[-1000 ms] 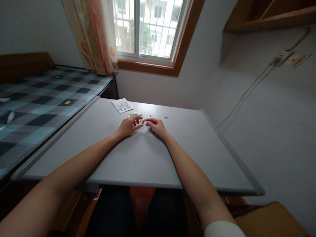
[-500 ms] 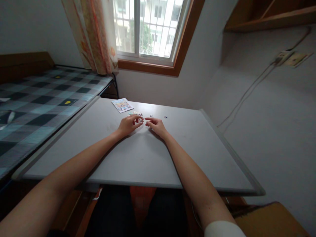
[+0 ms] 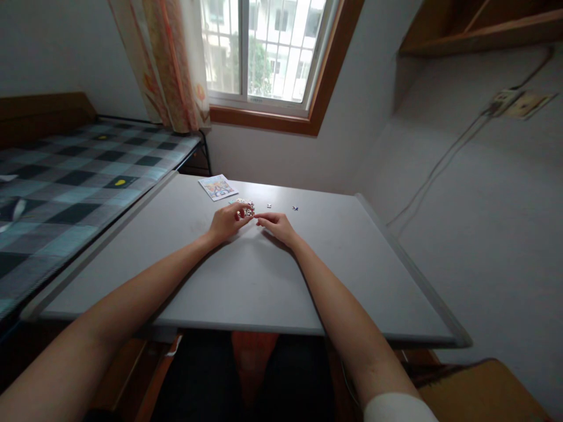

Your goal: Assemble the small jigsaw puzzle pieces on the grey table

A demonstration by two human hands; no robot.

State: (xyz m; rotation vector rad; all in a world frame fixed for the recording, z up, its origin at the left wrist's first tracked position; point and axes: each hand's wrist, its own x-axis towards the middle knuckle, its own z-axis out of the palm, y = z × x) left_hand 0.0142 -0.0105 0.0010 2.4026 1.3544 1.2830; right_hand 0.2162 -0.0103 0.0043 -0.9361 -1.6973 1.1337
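A small pile of jigsaw puzzle pieces (image 3: 250, 208) lies near the far side of the table, partly hidden by my left hand (image 3: 225, 223). That hand rests at the pile's near left edge, fingers curved, with a gap between thumb and forefinger. My right hand (image 3: 278, 226) is just to the right, its forefinger and thumb brought together close to the left fingertips. Whatever is in this pinch is too small to make out. Two puzzle pieces lie apart from the pile: one piece (image 3: 269, 206) just beyond my right hand, another darker piece (image 3: 295, 208) farther right.
A printed picture card (image 3: 219, 187) lies behind the pile on the grey-white table (image 3: 246, 281). A bed with a checked cover (image 3: 88, 176) stands along the left. Behind are a window (image 3: 264, 53) and curtain (image 3: 169, 64); cables (image 3: 444, 158) hang on the right wall.
My right hand has shifted slightly left, toward my left fingertips, and its forefinger has come down to the thumb. The left hand has barely moved.
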